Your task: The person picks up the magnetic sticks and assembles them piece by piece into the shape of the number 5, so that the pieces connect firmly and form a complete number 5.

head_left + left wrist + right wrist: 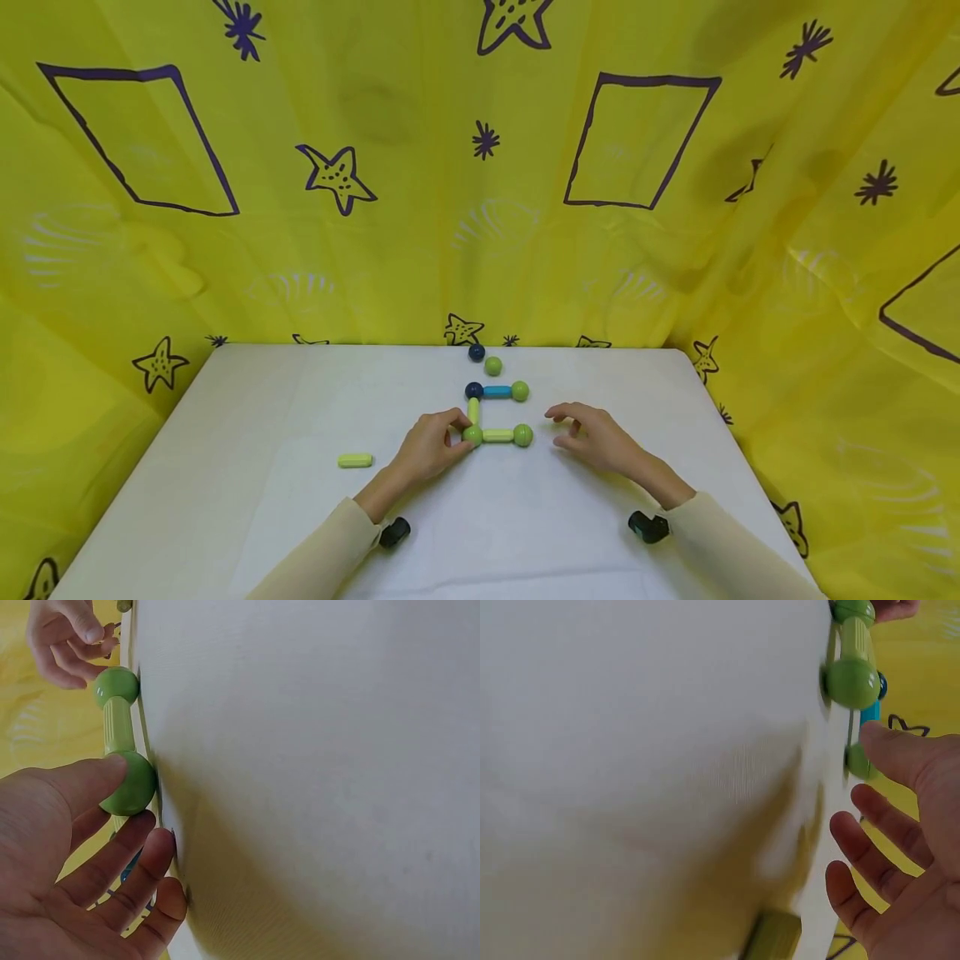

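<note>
On the white table (270, 467), my left hand (430, 450) pinches the green ball (472, 434) ending a yellow-green plastic rod (498, 435) lying left-to-right; my right hand (596, 437) hovers just beside, fingers relaxed, empty.

A white counter (247, 467) carries a flat frame of rods and balls near its far middle: a dark blue ball (473, 390), a blue rod (497, 391), green balls (520, 391) and yellow-green rods (498, 435). Behind it lie two loose balls (492, 366). A lone yellow-green rod (355, 460) lies well apart, to the left.
</note>
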`<action>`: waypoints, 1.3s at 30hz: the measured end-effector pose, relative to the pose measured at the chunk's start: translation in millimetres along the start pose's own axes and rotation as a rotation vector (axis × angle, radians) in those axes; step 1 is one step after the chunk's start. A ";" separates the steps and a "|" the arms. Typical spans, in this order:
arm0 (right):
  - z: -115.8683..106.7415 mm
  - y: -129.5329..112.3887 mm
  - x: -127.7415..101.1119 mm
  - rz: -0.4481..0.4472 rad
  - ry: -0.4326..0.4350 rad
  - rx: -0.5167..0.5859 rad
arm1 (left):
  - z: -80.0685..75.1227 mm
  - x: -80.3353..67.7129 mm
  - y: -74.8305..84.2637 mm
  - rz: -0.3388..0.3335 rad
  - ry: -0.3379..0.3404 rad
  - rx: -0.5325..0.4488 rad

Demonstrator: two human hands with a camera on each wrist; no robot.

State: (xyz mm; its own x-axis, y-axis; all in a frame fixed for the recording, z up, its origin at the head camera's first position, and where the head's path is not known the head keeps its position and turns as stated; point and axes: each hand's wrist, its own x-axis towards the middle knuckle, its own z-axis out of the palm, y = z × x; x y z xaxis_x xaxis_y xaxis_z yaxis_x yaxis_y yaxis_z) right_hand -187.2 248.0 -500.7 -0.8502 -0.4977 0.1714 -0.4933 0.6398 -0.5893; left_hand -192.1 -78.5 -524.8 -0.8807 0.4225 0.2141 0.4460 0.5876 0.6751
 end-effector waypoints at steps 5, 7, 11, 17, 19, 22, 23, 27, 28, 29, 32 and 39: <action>-18.5 7.7 -17.8 0.010 -0.015 -0.078 | 1.1 0.2 0.0 -0.013 -0.009 0.001; -24.9 11.6 -24.8 0.017 -0.017 -0.100 | 1.2 0.7 0.4 -0.015 -0.011 -0.002; -35.7 19.6 -36.2 0.029 -0.020 -0.129 | 1.2 2.1 1.0 -0.016 -0.014 -0.005; -46.2 31.8 -47.2 0.019 -0.037 -0.145 | 1.4 4.5 0.2 -0.014 -0.016 0.007; -48.1 34.9 -49.6 0.013 -0.048 -0.149 | 1.4 5.3 0.2 -0.011 -0.012 0.006; -50.1 36.7 -52.0 0.011 -0.067 -0.144 | 1.4 6.5 0.2 -0.010 -0.009 0.010; -50.7 37.1 -52.6 0.014 -0.073 -0.142 | 1.3 6.9 0.2 -0.007 -0.007 0.012; -51.1 38.0 -53.3 0.022 -0.085 -0.147 | 0.7 7.9 0.4 -0.013 -0.012 0.013; -51.1 38.0 -53.3 0.024 -0.086 -0.150 | 0.6 8.1 0.5 -0.011 -0.012 0.012; -51.0 38.0 -53.2 0.026 -0.088 -0.155 | 0.4 8.3 0.8 -0.007 -0.011 0.011; -50.5 37.8 -52.8 0.029 -0.090 -0.163 | 0.5 9.0 1.1 -0.002 -0.008 0.003; -47.6 35.9 -52.8 0.031 -0.090 -0.164 | 1.9 9.5 0.8 0.018 0.002 0.009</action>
State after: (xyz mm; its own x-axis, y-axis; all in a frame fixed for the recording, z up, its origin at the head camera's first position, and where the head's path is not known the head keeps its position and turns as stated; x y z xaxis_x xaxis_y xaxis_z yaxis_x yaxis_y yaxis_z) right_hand -168.8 325.1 -493.4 -0.8490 -0.5223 0.0795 -0.4970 0.7387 -0.4553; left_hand -199.7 -72.7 -523.6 -0.8730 0.4317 0.2270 0.4628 0.5861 0.6650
